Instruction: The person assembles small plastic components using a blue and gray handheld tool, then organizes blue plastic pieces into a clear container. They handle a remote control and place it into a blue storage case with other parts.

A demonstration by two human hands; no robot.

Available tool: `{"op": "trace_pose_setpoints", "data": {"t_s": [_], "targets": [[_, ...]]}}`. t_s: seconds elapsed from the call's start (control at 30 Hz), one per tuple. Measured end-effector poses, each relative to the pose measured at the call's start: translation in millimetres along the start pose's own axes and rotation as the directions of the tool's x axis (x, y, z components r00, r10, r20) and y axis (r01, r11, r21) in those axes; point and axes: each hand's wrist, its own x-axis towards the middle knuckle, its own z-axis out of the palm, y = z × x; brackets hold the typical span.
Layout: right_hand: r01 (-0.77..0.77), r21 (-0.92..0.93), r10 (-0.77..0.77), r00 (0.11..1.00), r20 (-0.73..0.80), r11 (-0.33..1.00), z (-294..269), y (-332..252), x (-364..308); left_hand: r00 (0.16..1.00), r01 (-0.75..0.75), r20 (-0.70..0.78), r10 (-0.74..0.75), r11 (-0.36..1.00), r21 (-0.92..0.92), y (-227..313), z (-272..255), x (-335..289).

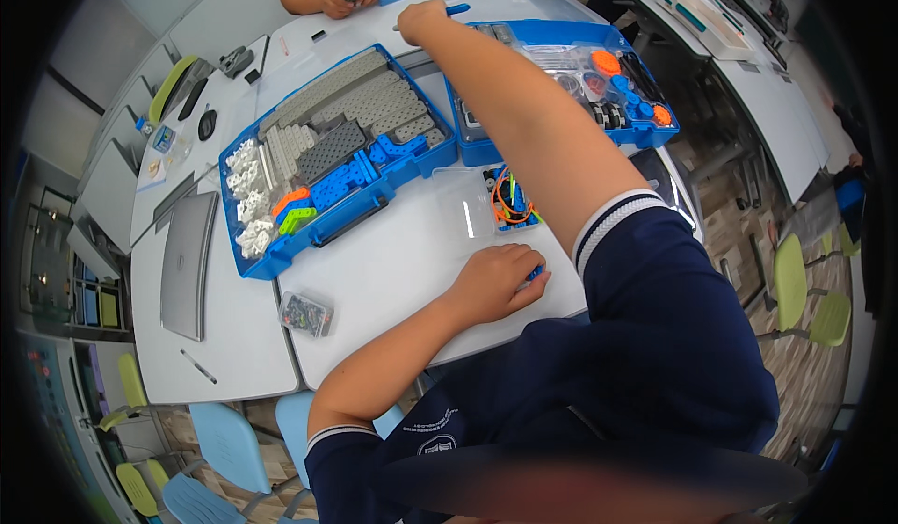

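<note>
Right hand (pixel 426 23): at twelve o'clock, our fingers curl around a blue stick (pixel 457 8).
Left hand (pixel 496 281): toward four, we clasp a blue piece (pixel 535 272).

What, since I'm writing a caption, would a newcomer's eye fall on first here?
Probably the wide blue plastic tray of grey perforated plates, left of centre on the white table. Then the person's bare right hand, far across the table, apparently gripping a slim blue object, and the left hand, nearer, around a small blue piece.
</note>
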Motion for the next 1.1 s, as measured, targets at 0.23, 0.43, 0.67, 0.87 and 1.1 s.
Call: {"op": "trace_pose_setpoints", "data": {"t_s": [0.23,0.43,0.67,0.87,1.1], "targets": [[-0.082,0.066,0.077,0.994,0.077,0.994,8,-10,15,0.998,-0.043,-0.044,0.042,0.999,-0.011,-1,1,1],[-0.096,0.115,0.093,0.995,0.030,0.989,16,-9,29,0.997,-0.040,-0.061,0.039,0.999,-0.026,-4,4,0],[-0.134,0.184,0.126,0.991,0.054,0.974,19,-9,35,1.000,-0.014,-0.024,0.013,1.000,-0.021,-6,5,-2],[-0.122,0.167,0.116,0.992,0.046,0.978,20,-15,29,0.998,-0.036,-0.043,0.034,0.998,-0.044,-5,3,-2],[-0.077,0.103,0.080,0.996,-0.028,0.992,20,-16,33,1.000,-0.015,0.008,0.016,0.999,-0.030,-6,0,-2]]}}
